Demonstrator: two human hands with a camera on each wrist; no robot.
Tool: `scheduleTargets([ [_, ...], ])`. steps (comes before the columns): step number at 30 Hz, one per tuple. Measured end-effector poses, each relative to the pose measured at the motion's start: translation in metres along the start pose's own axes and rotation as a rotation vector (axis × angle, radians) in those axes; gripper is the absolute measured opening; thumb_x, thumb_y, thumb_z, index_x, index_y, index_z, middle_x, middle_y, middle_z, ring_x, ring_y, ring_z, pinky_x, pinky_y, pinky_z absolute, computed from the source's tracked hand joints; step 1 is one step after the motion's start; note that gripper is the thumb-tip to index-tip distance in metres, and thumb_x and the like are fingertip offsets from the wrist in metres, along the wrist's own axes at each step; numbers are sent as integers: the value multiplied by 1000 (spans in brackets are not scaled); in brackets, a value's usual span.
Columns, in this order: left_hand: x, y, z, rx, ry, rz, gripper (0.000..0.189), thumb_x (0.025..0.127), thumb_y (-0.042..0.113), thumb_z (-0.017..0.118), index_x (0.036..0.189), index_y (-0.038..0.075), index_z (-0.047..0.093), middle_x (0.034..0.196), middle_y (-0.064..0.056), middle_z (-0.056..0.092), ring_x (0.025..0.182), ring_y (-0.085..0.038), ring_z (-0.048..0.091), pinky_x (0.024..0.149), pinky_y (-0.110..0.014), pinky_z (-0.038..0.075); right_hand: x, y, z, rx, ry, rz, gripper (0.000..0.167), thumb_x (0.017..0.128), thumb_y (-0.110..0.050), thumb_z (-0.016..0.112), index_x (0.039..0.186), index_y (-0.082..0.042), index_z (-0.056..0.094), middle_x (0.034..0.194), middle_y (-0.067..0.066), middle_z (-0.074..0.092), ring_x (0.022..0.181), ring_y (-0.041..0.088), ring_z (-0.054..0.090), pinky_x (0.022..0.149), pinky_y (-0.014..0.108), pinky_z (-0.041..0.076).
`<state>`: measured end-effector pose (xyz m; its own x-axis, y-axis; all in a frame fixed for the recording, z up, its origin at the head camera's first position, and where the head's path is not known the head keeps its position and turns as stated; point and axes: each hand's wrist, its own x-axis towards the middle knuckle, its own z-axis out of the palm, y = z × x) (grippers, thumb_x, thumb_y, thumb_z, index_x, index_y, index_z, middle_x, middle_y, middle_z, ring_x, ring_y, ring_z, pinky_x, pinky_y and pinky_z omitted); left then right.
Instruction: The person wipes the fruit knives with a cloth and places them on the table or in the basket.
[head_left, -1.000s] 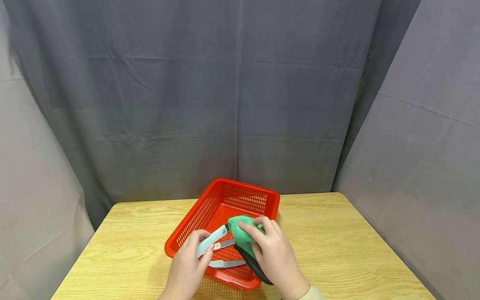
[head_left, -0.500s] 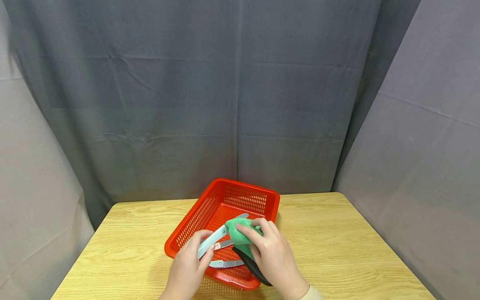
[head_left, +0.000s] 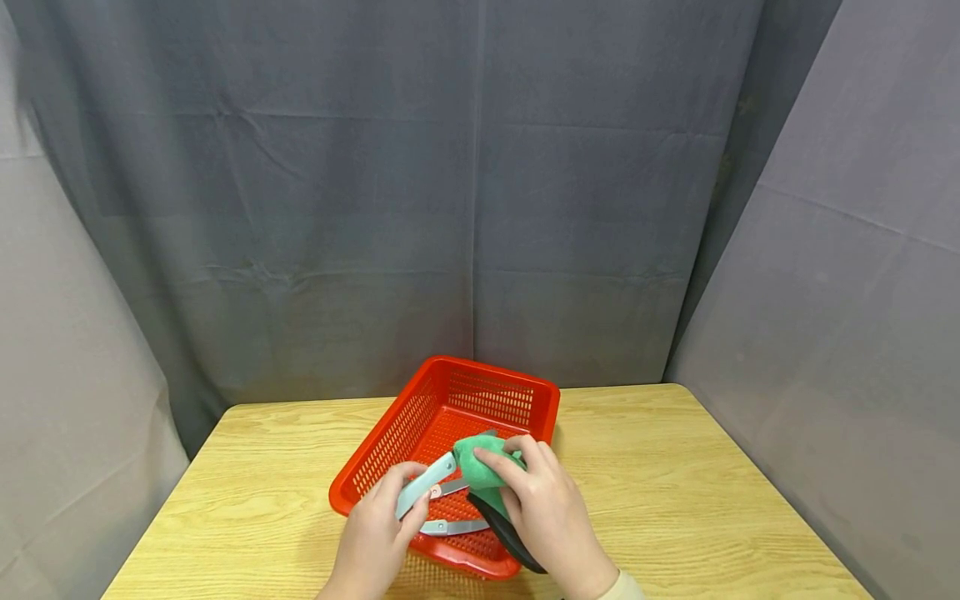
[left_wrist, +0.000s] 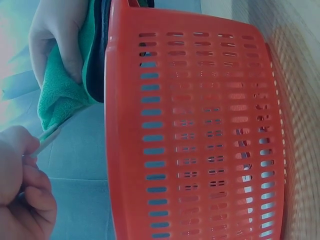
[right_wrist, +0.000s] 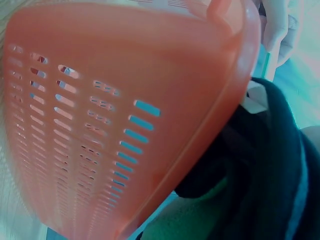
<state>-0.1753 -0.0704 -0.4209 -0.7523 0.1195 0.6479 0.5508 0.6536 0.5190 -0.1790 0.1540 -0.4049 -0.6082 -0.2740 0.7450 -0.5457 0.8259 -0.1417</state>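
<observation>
My left hand [head_left: 372, 529] grips the pale blue handle of a folding knife [head_left: 426, 485], which slants up to the right over the basket. Around its blade is a green cloth [head_left: 480, 463] with a black edge, pinched by my right hand [head_left: 551, 510], so the blade is hidden. In the left wrist view the towel-like cloth [left_wrist: 64, 100] meets the knife near the handle. Beneath the hands, inside the red basket [head_left: 495, 367], lie a knife with a light handle [head_left: 454, 527] and another knife [head_left: 452, 487]. A blade tip [head_left: 489, 432] shows behind the cloth.
The perforated plastic basket stands at an angle on a wood-grain table [head_left: 675, 483]. A grey curtain [head_left: 360, 208] hangs behind the table, and paler cloth panels [head_left: 847, 275] close off both sides. The basket's wall fills much of both wrist views.
The right hand has shifted the cloth slightly left toward the knife handle, then slightly back. The left hand keeps its grip almost still. The blade tip behind the cloth showed more half a second ago.
</observation>
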Motion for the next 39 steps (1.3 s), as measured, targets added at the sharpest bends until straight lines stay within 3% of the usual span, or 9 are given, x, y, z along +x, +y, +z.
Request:
scheduleTargets([
  [12,0,1,0,-8,24,41,36,82,5,82,113,13,66,86,7,62,69,1,45,60,-19,41,1,6,0,-33,38,90,62,71,7,85,122,-27,75,109,4,61,90,22,59,65,31,57],
  [21,0,-1,1,-17,45,66,37,81,4,83,113,14,66,86,7,62,68,2,44,58,-18,39,2,12,1,-73,79,97,60,71,8,84,121,-24,76,106,6,61,84,21,56,61,31,54],
  [31,2,3,-3,-23,-45,-56,33,88,7,78,117,15,64,78,10,51,63,1,39,55,-19,36,4,13,-4,-79,90,139,56,73,8,85,120,-21,76,105,9,61,87,25,58,71,38,59],
  [39,2,3,-3,-7,-44,-77,33,88,8,79,117,15,64,75,11,48,61,0,37,54,-19,35,5,9,-10,-76,114,126,56,74,8,83,121,-21,76,105,10,61,88,25,58,71,38,59],
])
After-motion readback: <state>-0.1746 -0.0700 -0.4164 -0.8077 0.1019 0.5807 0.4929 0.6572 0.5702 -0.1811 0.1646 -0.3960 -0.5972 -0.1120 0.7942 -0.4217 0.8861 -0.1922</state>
